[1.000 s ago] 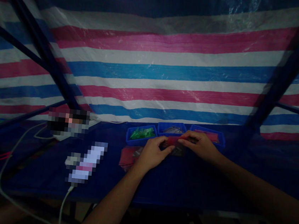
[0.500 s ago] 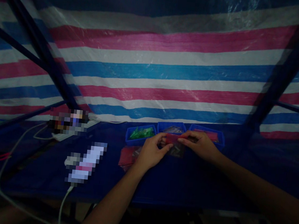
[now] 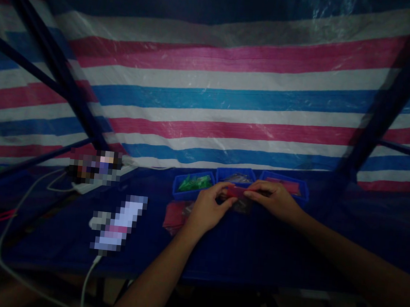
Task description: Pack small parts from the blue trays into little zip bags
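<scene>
Between my two hands is a small clear plastic bag with a red top (image 3: 236, 192); its see-through lower part hangs below my fingers. My left hand (image 3: 211, 208) pinches its left side, and my right hand (image 3: 274, 198) pinches the right side. Beside my left wrist a pile of red-topped bags (image 3: 177, 215) lies on the blue table, partly hidden by the forearm. Just beyond my hands stand three blue trays: one with green pieces (image 3: 193, 182), one with clear bags (image 3: 237, 177), and one with red pieces (image 3: 285, 185).
On the blue table (image 3: 72, 227), a blurred-out phone (image 3: 120, 225) with a white cable lies left, near a round pale object (image 3: 99, 220). Farther back is a white power strip (image 3: 95, 183). Blue metal posts and a striped sheet (image 3: 233, 98) stand behind.
Both hands keep their grip on the bag, almost in place. The bag's red top looks slightly flatter and straighter between the fingers. The view has shifted a touch.
</scene>
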